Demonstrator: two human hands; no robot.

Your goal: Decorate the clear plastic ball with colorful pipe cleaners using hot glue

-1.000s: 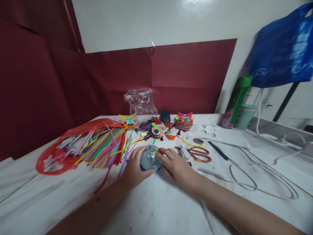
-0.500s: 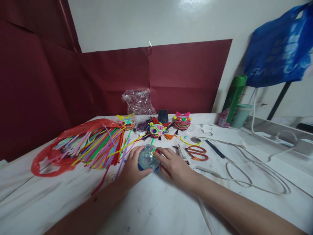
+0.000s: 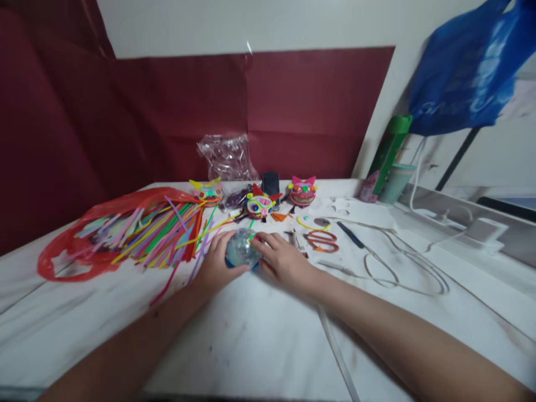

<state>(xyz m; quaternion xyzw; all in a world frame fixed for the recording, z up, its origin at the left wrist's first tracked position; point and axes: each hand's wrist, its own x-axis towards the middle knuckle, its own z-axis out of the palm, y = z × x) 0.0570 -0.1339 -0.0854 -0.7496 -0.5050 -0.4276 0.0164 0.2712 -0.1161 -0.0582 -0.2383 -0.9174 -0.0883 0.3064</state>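
A clear round ball [image 3: 242, 248] with a blue rim around its base stands on the table. My left hand [image 3: 214, 267] is wrapped round its left side, thumb low at the front. My right hand [image 3: 287, 261] is at the ball's right side, its fingertips pressed on a small green-and-yellow piece [image 3: 252, 238] at the top right of the surface. The fingers partly cover this piece, so its shape is unclear. Just behind the ball sits a multicoloured animal head [image 3: 260, 205] with red ears and blue eyes.
Pipe-cleaner-like colourful strips [image 3: 157, 237] lie on a red plastic bag [image 3: 54, 259] at left. Two more animal heads, one yellow-eared [image 3: 209, 192] and one pink-eared [image 3: 303, 192], sit at the back. Orange-handled scissors [image 3: 322, 241], a soldering-iron-like tool [image 3: 350, 234] and its cable [image 3: 419, 279] lie at right.
The whole scene sits higher and slightly left in view, as the camera has tilted. Both hands keep the same hold around the ball, with little visible finger movement.
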